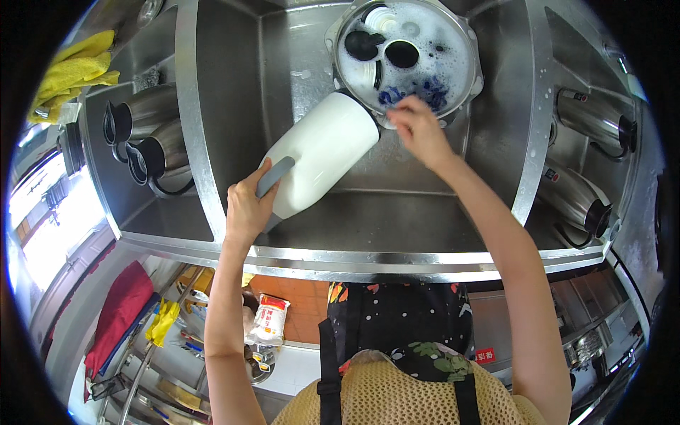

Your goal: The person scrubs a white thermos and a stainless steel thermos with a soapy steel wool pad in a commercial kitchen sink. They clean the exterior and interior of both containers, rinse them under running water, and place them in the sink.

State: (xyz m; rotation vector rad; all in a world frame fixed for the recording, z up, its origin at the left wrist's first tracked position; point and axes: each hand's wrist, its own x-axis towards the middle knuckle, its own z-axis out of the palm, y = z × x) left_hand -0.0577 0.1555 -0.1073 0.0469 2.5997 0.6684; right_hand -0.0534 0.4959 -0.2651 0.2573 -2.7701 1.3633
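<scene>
My left hand [251, 203] is closed around the grey handle of a white jug [326, 146], which lies tilted over the middle sink basin. The jug's dark-rimmed end points up and right, close to a metal pot [474, 90] of foamy water. My right hand [417, 127] is slightly blurred at the pot's near rim, fingers bent; whether anything small is between them cannot be told. In the foam sit a black lid [362, 45], a round black piece [402, 54], white ridged parts and a dark blue clump [433, 93].
Steel vacuum jugs lie in the left basin [164, 146] and right basin [571, 199], beyond raised metal dividers [199, 133]. A yellow cloth [79, 64] hangs at upper left. The sink's front edge [372, 265] runs before my body.
</scene>
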